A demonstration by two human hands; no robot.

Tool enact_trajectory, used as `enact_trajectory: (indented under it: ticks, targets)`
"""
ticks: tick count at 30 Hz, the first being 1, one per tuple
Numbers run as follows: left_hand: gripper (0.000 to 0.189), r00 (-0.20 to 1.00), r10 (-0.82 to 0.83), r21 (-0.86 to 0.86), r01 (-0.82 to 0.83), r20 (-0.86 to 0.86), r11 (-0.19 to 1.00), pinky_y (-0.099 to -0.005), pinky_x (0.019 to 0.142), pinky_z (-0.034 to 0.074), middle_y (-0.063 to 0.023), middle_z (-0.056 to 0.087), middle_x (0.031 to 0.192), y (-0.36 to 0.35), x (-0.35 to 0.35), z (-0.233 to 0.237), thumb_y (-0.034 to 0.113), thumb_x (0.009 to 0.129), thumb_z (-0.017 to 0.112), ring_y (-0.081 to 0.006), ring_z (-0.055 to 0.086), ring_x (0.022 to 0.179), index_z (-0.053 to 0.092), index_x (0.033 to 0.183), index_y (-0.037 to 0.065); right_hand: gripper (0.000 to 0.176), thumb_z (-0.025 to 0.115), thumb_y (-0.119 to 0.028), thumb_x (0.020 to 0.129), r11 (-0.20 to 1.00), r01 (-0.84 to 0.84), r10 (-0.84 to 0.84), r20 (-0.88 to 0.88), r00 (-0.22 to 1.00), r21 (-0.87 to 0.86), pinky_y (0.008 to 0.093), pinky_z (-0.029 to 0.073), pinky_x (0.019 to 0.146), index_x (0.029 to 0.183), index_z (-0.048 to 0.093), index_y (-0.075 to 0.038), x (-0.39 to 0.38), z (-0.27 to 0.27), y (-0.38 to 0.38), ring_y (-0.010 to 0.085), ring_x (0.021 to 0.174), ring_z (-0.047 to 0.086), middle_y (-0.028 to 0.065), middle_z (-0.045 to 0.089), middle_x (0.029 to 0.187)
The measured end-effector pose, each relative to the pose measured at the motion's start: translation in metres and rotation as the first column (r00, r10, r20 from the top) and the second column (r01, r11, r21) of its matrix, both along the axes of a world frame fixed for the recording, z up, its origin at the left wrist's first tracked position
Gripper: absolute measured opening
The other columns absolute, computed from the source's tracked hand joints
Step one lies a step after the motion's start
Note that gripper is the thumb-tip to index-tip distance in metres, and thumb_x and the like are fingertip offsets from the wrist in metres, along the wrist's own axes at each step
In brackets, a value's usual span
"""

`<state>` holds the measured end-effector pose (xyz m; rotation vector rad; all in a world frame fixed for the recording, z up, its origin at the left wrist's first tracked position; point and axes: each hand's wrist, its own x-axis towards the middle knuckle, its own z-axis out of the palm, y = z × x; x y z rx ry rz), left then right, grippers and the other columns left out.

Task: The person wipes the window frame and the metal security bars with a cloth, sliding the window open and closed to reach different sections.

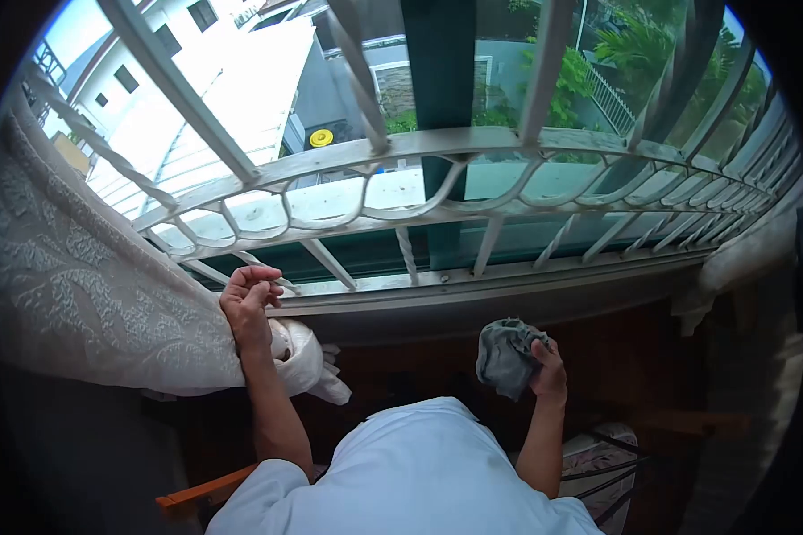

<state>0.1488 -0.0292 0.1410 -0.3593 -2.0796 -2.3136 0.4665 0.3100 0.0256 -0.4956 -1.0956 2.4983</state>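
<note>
My right hand [550,369] holds a crumpled grey cloth [509,357] below the window sill, away from the bars. My left hand [251,301] is raised at the lower left end of the white window grille [330,234], its fingers curled near a bar. Whether those fingers touch the bar or hold anything, I cannot make out. Just left of that hand hangs a patterned white curtain [107,276]. Its gathered end [303,361] bunches beside my left wrist.
A white sill [437,285] runs under the grille. Another curtain [749,254] is gathered at the right. An orange-brown wooden piece [210,486] is at the lower left, and a dark-framed chair [607,459] at the lower right. Roofs and plants show outside.
</note>
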Motion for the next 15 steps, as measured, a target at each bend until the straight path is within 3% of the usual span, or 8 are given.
enact_trajectory:
  ticks: [4,6,8,12,14,15]
  targets:
    - [0.018,0.991,-0.128,-0.061,0.131,0.047,0.99,-0.0227,0.055,0.051,-0.0113,0.072,0.09,-0.021,-0.016,0.004,-0.006,0.083,0.05,-0.0105,0.065,0.067,0.065,0.093,-0.001,0.061,0.08,-0.034,0.083,0.999,0.039,-0.04,0.061,0.997,0.016,0.0334,0.048,0.097,0.123,0.061,0.007,-0.003,-0.016,-0.022,0.0214,0.106,0.064,0.0122,0.068,0.113]
    - [0.024,0.973,-0.225,-0.184,0.232,0.059,0.955,-0.0229,0.057,0.051,-0.0113,0.073,0.09,-0.028,-0.022,0.008,-0.007,0.08,0.046,-0.0107,0.066,0.069,0.066,0.092,0.0,0.06,0.08,-0.034,0.082,0.998,0.053,-0.054,0.05,0.997,0.038,0.0336,0.049,0.096,0.123,0.061,0.007,-0.008,-0.018,-0.026,0.0213,0.105,0.065,0.0118,0.068,0.112]
    - [0.025,0.971,-0.229,-0.219,0.237,0.063,0.947,-0.022,0.058,0.05,-0.0095,0.072,0.087,-0.035,-0.024,0.017,-0.008,0.077,0.044,-0.0097,0.063,0.067,0.065,0.088,0.0,0.059,0.08,-0.033,0.082,0.998,0.043,-0.044,0.034,0.998,0.041,0.0339,0.049,0.095,0.122,0.061,0.007,-0.019,-0.014,-0.036,0.0213,0.104,0.065,0.0115,0.068,0.111]
    - [0.024,0.899,-0.43,-0.326,0.432,0.084,0.841,-0.0215,0.06,0.048,-0.007,0.067,0.079,-0.036,-0.027,0.01,-0.007,0.072,0.043,-0.0083,0.058,0.065,0.063,0.083,-0.001,0.056,0.078,-0.031,0.084,0.994,0.059,-0.056,-0.038,0.998,0.09,0.0334,0.052,0.093,0.122,0.061,0.007,-0.049,0.01,-0.055,0.0213,0.1,0.067,0.0129,0.069,0.109]
    - [0.026,0.837,-0.532,-0.449,0.526,0.124,0.723,-0.022,0.063,0.05,-0.0066,0.067,0.081,-0.03,-0.025,0.002,-0.009,0.071,0.043,-0.0082,0.059,0.068,0.064,0.085,-0.001,0.053,0.076,-0.027,0.086,0.995,-0.045,0.051,-0.075,0.996,0.085,0.0332,0.052,0.092,0.122,0.061,0.008,-0.063,0.022,-0.065,0.0215,0.1,0.067,0.0138,0.069,0.109]
    - [0.023,0.826,-0.554,-0.443,0.537,0.104,0.718,-0.0224,0.061,0.049,-0.0052,0.066,0.076,-0.025,-0.023,-0.002,-0.008,0.075,0.045,-0.0083,0.059,0.065,0.065,0.084,-0.001,0.051,0.075,-0.025,0.087,0.994,-0.066,0.071,-0.06,0.996,0.084,0.0329,0.052,0.092,0.122,0.061,0.008,-0.069,0.023,-0.068,0.0211,0.1,0.067,0.0139,0.069,0.109]
